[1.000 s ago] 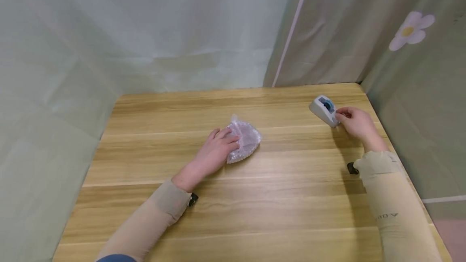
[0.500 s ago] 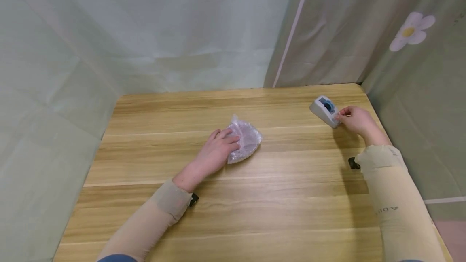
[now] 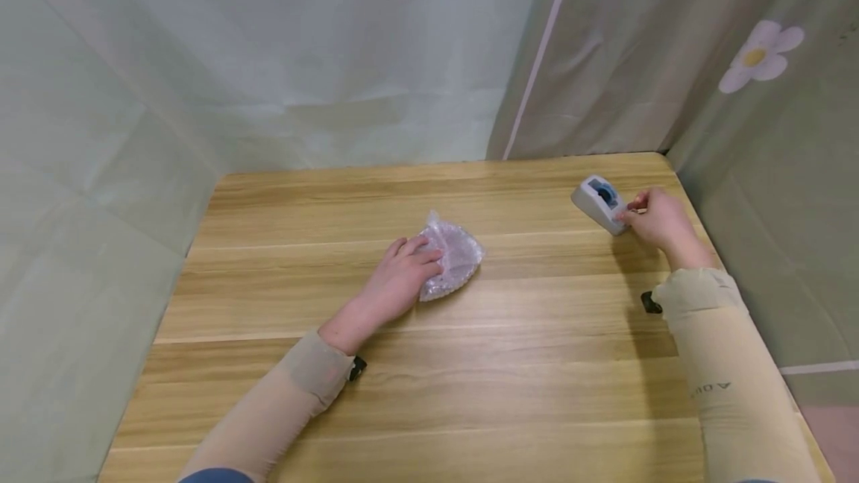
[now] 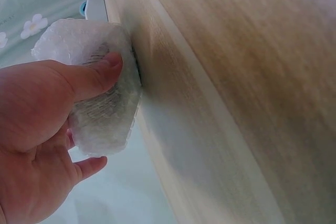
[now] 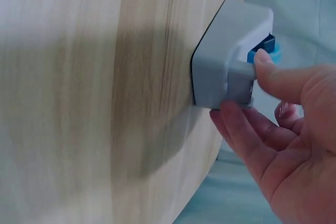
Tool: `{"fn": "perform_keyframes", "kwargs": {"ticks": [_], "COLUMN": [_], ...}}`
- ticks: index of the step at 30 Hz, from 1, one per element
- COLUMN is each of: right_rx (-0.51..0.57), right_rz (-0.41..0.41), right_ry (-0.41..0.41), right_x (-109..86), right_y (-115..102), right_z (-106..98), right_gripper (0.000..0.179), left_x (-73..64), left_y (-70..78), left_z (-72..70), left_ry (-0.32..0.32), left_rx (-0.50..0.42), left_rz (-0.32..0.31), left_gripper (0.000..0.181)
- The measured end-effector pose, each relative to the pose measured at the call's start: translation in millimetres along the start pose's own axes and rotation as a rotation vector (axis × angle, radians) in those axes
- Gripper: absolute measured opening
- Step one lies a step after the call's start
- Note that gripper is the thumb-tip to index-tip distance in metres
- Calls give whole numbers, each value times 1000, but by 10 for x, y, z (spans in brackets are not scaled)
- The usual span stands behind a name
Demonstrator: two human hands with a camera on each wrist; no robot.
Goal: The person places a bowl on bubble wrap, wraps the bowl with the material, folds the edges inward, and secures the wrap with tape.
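Observation:
My left hand (image 3: pixel 392 282) holds a bubble-wrapped bundle (image 3: pixel 459 256) on the table, slightly right of the middle. In the left wrist view the thumb lies across the wrapped bundle (image 4: pixel 105 121) and the fingers are partly hidden behind it; a greyish, ridged shape shows through the wrap. At the far right, my right hand (image 3: pixel 661 222) pinches the front end of a grey tape dispenser (image 3: pixel 592 203). The right wrist view shows the thumb on top by the blue tape roll (image 5: pixel 276 55), with fingertips against the front of the dispenser (image 5: pixel 212 80).
The wood-grain table (image 3: pixel 510 386) reaches to pale green curtains (image 3: pixel 376 58) at the back and both sides. A flower print (image 3: pixel 758 58) marks the right curtain. Dark wrist cameras (image 3: pixel 357 368) sit at both sleeve cuffs, low over the table.
The right hand has shifted slightly at the dispenser's front end, its thumb and fingers now closer together there. The left hand and the wrapped bundle have stayed in place.

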State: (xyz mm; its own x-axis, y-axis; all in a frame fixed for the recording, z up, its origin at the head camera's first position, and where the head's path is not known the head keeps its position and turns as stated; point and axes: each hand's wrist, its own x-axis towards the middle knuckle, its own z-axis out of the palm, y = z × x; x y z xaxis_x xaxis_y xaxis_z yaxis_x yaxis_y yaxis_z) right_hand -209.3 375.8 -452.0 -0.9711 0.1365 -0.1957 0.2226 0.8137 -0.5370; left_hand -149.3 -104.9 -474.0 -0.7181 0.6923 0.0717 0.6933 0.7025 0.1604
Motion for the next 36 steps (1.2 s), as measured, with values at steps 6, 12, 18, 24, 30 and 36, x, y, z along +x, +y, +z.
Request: {"fn": "perform_keyframes", "kwargs": {"ticks": [6, 12, 18, 24, 30, 36], "right_rx": [132, 317, 483, 779, 1151, 1329], "right_rz": [43, 125, 239, 308, 309, 337], "right_ry": [10, -70, -96, -96, -100, -105], "right_x": [-103, -157, -147, -126, -147, -184], "right_y": [52, -34, -58, 19, 157, 307], "right_z": [6, -18, -33, -16, 7, 55], "right_gripper": [56, 76, 89, 89, 57, 34], "left_x": [-16, -23, -16, -1, 25, 42], "left_y": [-4, -15, -15, -23, -20, -18], "left_z": [2, -7, -12, 6, 25, 43], "left_ry": [-7, -1, -9, -18, -19, -15], "left_rx": [-3, 6, 2, 4, -3, -10], "left_rz": [3, 2, 0, -12, -16, -10], "left_gripper": [28, 25, 25, 26, 26, 27]}}
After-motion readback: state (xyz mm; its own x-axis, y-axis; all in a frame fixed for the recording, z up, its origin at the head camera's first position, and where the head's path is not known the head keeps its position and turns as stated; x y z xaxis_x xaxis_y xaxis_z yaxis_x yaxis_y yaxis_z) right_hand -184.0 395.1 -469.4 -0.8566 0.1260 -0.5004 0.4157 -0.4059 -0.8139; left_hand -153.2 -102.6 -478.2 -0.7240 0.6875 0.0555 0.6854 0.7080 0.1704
